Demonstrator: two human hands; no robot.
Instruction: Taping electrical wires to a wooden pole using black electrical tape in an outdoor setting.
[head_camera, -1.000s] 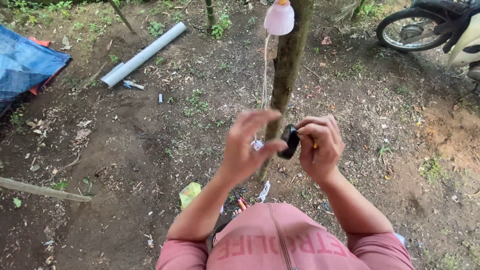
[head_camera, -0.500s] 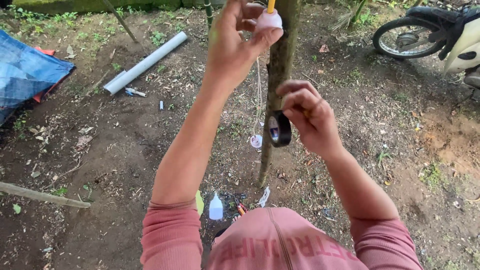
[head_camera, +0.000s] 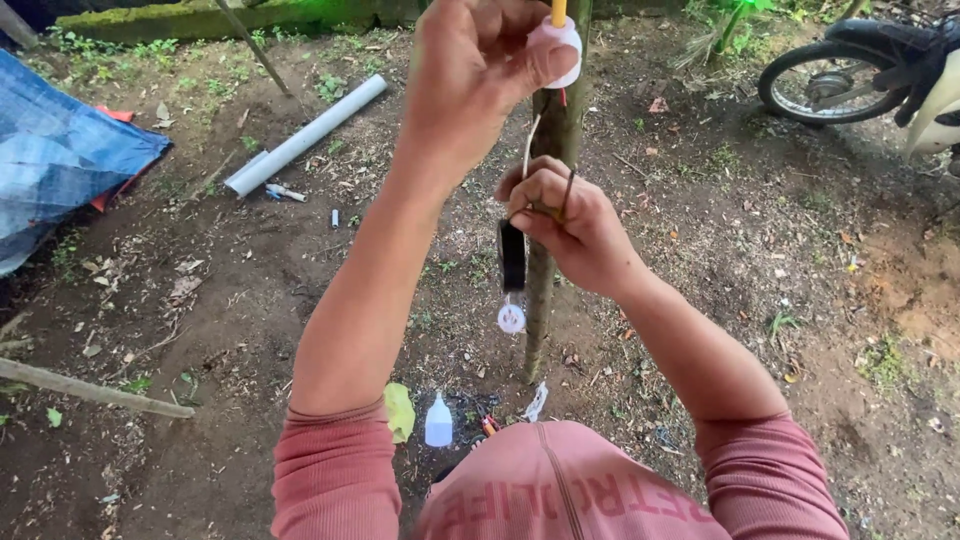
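My left hand (head_camera: 478, 75) is raised and closed around a white plastic fitting (head_camera: 560, 38) on a yellow stem, against a thin tree trunk (head_camera: 545, 250). A thin cord (head_camera: 526, 150) hangs down from the fitting. My right hand (head_camera: 568, 215) is just below, pinching that cord, with a roll of black tape (head_camera: 512, 254) hanging from its fingers. A small white round piece (head_camera: 511, 318) dangles at the cord's lower end.
On the dirt at the trunk's foot stand a small white bottle (head_camera: 438, 421), a yellow-green leaf (head_camera: 400, 410) and small tools. A white pipe (head_camera: 305, 135) lies upper left, a blue tarp (head_camera: 60, 160) at far left, a stick (head_camera: 90, 390) at lower left, a motorbike wheel (head_camera: 830, 85) upper right.
My left hand has risen from chest height to the white fitting and gripped it. My right hand has moved up the cord; the tape roll now hangs edge-on below it.
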